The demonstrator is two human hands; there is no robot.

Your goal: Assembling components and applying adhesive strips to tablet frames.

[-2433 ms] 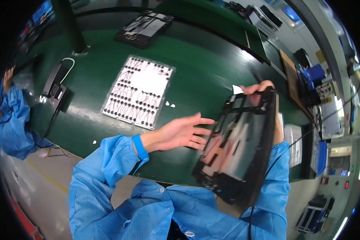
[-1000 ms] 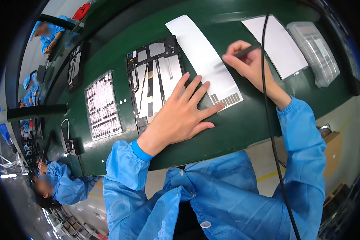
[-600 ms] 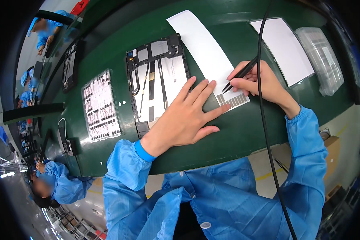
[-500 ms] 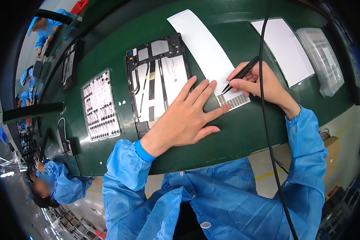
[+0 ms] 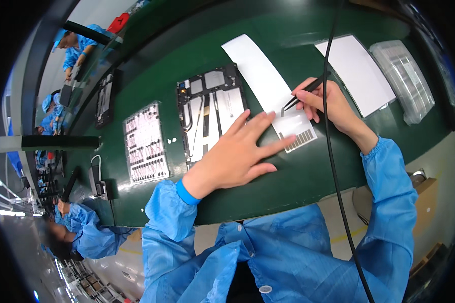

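Grey strip (image 5: pixel 282 112) now apart from strip row (image 5: pixel 299 140), at row's 11 o'clock, by tips of black tweezers (image 5: pixel 311 88); probably one piece peeled free; right hand (image 5: pixel 328 101) pinches tweezers; left hand (image 5: pixel 237 156) splayed wide, white sheet (image 5: pixel 266 83) at its 1 o'clock, opened device (image 5: pixel 212 107) at 11

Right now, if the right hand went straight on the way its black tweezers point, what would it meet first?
Probably the fingertips of the left hand, spread just past the tweezers. Height is hard to judge from one view, so the tweezers could meet the white sheet beneath first.
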